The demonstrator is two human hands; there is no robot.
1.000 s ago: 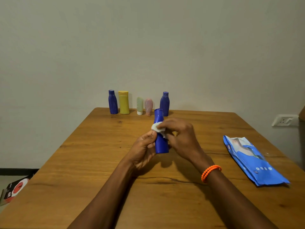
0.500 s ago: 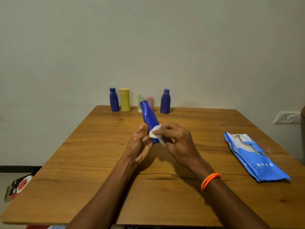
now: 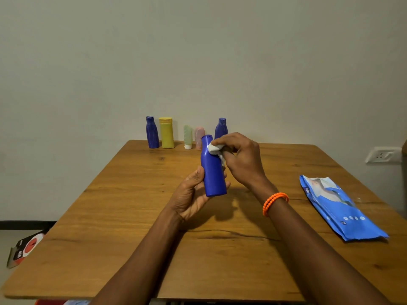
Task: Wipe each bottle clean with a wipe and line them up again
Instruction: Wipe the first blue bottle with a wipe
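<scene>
- The blue bottle (image 3: pixel 213 170) is held almost upright above the tabletop (image 3: pixel 132 216) centre; the left hand (image 3: pixel 193 194) grip is closed around its lower body.
- The right hand (image 3: pixel 239 159) grip pinches the white wipe (image 3: pixel 214 148) against the bottle's shoulder, at 1 o'clock.
- It looks light, stiff and smooth plastic, probably slippery when wet, so holding the wide lower part seems safest.

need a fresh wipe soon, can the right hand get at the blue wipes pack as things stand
Probably yes, once it lets go. The blue wipes pack lies flat on the table on the right side, with nothing between it and the right hand. That hand is now pressing the wipe against the held blue bottle.
</scene>
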